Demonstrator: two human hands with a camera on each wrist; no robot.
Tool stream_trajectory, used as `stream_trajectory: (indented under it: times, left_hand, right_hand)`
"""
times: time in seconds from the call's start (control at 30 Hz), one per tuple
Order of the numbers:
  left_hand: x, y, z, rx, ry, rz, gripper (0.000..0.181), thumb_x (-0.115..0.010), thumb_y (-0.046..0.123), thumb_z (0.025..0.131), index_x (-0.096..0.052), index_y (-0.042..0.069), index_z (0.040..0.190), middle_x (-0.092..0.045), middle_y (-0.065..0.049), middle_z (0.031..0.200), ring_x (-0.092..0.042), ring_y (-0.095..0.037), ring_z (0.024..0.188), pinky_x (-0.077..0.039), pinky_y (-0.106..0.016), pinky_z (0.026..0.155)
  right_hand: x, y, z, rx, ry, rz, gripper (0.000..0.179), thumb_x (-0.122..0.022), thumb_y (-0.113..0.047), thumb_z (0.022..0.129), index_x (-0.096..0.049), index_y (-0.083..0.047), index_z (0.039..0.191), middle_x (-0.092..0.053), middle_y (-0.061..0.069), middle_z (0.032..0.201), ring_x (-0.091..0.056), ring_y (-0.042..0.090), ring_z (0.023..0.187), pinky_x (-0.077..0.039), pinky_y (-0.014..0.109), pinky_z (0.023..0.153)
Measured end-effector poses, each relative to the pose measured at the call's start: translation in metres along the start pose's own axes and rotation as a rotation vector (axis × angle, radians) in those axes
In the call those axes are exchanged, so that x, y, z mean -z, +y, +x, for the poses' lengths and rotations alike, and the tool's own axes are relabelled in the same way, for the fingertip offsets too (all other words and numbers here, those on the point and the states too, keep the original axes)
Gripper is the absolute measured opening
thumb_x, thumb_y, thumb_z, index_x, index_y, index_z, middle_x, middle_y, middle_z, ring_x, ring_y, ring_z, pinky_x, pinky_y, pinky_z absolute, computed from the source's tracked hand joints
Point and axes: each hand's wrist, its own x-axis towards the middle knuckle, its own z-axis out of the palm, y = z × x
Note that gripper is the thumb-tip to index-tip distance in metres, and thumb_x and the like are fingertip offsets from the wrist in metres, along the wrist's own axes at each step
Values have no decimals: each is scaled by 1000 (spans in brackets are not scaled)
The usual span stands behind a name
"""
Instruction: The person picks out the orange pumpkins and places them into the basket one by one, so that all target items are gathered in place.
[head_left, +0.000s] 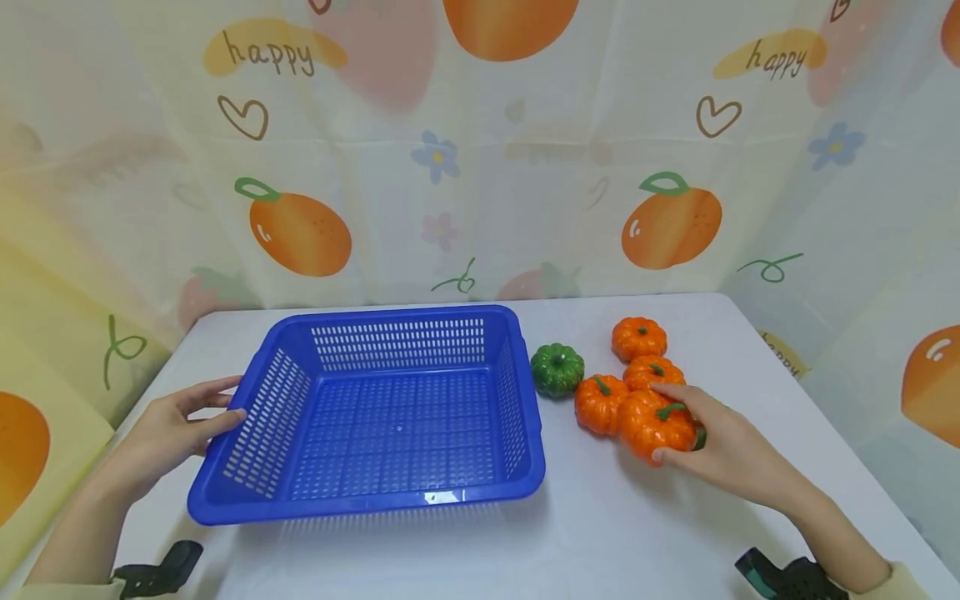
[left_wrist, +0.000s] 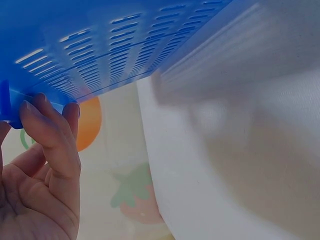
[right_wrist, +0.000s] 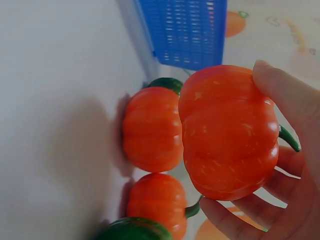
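My left hand [head_left: 167,435] grips the left rim of a blue plastic basket [head_left: 365,502], thumb over the edge and fingers beneath it in the left wrist view. No contents show inside the basket. In my right hand [head_left: 723,446] is an orange toy pumpkin [right_wrist: 227,132] with a green stem, pinched between thumb and fingers above the table. Close by stand other orange pumpkins [head_left: 600,406], several in a loose cluster. A green pumpkin [head_left: 557,371] sits against the basket's right side. Another dark green pumpkin [right_wrist: 137,229] is mostly hidden behind the right hand in the head view.
Everything is on a white table [head_left: 600,533], whose far edge meets a patterned curtain [head_left: 525,208] with printed oranges and hearts. Curtain also hangs along both sides. Dark straps with devices [head_left: 791,575] are worn on both wrists.
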Motion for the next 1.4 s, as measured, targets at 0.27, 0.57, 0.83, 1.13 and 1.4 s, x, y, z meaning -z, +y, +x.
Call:
stream_trajectory:
  times: [0.27,0.57,0.83,1.13,1.4]
  left_hand:
    - [0,1,0,5,-7,5,65,-58,31,91,-32,-1,141,-49,-26,118,-63,-10,69,-54,-29,60]
    - [1,1,-1,3,3,-1,66,-59,32,90,-33,-2,140,-50,-23,115,-63,-11,69,-54,-30,60]
    - [2,2,-1,21,-11,-17,69,-58,35,90,-31,0,141,-47,-25,119,-64,-13,70,-54,-30,62]
    - [2,1,-1,18,-18,-31,69,-59,36,89,-31,1,142,-48,-26,120,-65,-14,72,-55,-31,62]
    - [3,1,-1,14,-13,-28,69,-59,36,90,-31,0,141,-47,-27,121,-65,-13,72,-55,-31,61]
  right_hand:
    - [6,-5,15,66,16,-16,73,-81,-26,70,-45,-7,130,-53,15,124,-54,31,107,-50,48,82]
    - [9,-18,30,83,-13,18,71,-79,-26,72,-45,-7,131,-53,12,125,-54,28,108,-48,48,86]
    - [15,-25,40,104,-32,18,72,-79,-25,72,-44,-11,133,-52,8,126,-55,24,106,-49,45,86]
    - [16,-38,55,90,-77,72,72,-78,-26,74,-42,-10,134,-50,9,128,-54,24,106,-52,41,82]
    - [15,-47,68,89,-108,105,72,-76,-29,76,-40,-13,136,-48,5,131,-52,21,109,-50,42,85]
